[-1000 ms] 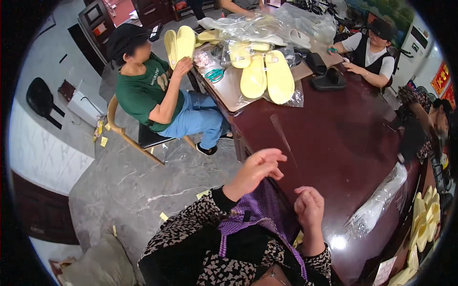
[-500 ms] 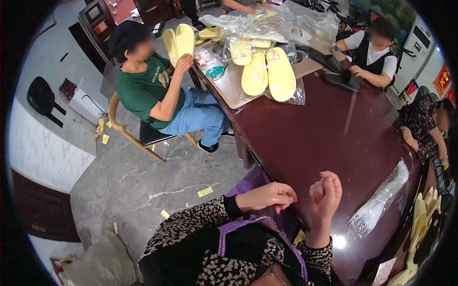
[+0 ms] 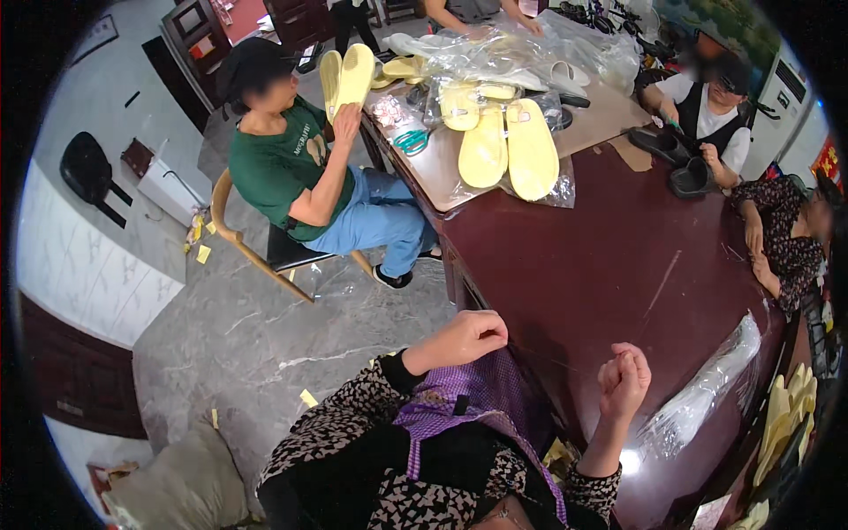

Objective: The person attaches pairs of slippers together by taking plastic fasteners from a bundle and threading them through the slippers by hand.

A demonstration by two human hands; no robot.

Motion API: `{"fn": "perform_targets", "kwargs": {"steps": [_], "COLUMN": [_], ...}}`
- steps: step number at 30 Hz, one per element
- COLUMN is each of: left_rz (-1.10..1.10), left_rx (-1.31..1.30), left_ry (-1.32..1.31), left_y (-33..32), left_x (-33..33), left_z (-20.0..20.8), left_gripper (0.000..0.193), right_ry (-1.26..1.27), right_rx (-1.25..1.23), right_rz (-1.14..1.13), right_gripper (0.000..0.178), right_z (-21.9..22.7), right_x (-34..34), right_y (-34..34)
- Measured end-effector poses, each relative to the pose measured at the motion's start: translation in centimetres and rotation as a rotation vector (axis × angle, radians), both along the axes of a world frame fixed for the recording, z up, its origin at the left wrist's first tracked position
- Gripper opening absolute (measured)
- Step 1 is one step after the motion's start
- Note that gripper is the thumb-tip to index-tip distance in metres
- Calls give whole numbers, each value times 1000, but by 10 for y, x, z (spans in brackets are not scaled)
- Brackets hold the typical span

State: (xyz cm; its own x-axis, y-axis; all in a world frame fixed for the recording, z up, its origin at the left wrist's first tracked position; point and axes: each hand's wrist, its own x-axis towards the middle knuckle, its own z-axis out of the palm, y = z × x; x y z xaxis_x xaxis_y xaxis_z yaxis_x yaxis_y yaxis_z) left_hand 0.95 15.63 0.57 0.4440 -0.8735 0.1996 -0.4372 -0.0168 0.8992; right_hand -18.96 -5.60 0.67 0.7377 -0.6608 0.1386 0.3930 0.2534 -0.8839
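My left hand [image 3: 459,342] is closed, thumb and fingers pinched together, beside the near left edge of the dark red table [image 3: 583,256]. Farther right, my right hand [image 3: 624,380] is a closed fist raised over the tabletop. A faint thin line, like a thread, seems to run from the left hand toward the right; what the fingers hold is too small to make out. Nearest my right hand lies a bundle of clear plastic bags [image 3: 702,389]. A purple checked apron [image 3: 468,389] hangs below my left hand.
Yellow slippers [image 3: 533,155] rest on clear plastic at the far side, near teal-handled scissors [image 3: 412,142]. A seated person in green [image 3: 283,168] holds yellow slippers. Another handles dark slippers [image 3: 693,179]. A person in patterned sleeves [image 3: 768,234] sits right. More yellow slippers [image 3: 782,424] stand lower right.
My hands have moved apart: the left went left and slightly up, the right went right and down. At the far right, a co-worker's dark slippers shifted. The view has turned slightly.
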Motion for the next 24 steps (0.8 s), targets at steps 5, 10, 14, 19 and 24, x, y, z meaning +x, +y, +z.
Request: {"fn": "perform_targets", "kwargs": {"steps": [5,10,14,19,24], "left_rz": [-7,79,171,181,187], "left_rx": [60,54,67,56,46], "left_ry": [-25,-35,58,41,13], "left_y": [10,11,12,8,6], "left_x": [1,10,11,9,5], "left_z": [-1,-5,-4,1,-3], "left_gripper": [11,13,14,16,17], "right_ry": [110,182,171,164,185], "right_rx": [9,44,55,77,96], "right_rz": [75,82,78,78,34], "right_gripper": [19,17,17,17,17], "right_z": [-5,1,-5,-9,-10], "right_x": [3,5,4,3,3], "right_y": [8,11,7,3,1]}}
